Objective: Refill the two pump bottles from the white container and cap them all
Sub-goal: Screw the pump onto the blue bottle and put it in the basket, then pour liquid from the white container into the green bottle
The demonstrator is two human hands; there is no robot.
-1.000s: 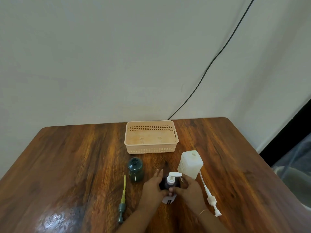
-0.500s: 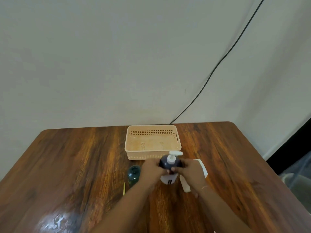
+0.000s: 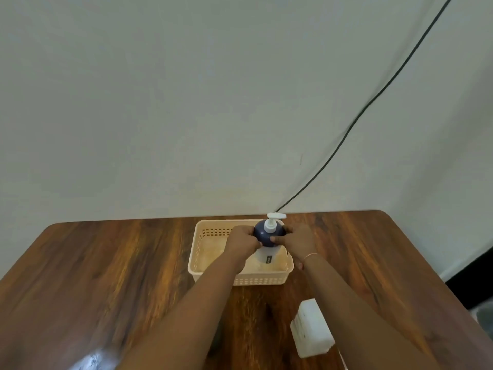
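Note:
A dark blue pump bottle [image 3: 266, 236] with a white pump head and a white label is held upright over the beige basket [image 3: 197, 252]. My left hand [image 3: 242, 240] grips its left side and my right hand [image 3: 297, 241] grips its right side. The white container [image 3: 310, 328] stands on the table near the bottom, between my forearms, its top out of clear view. The dark green bottle and the loose pump parts are hidden behind my arms or out of the frame.
The wooden table [image 3: 106, 276] runs back to a pale wall. A black cable [image 3: 373, 97] slants down the wall to the table's back edge behind the basket. A dark gap [image 3: 474, 284] lies beyond the table's right edge.
Both hands carried the blue pump bottle away from me, from the table beside the white container to above the basket. The camera tilted, so the green bottle dropped out of sight.

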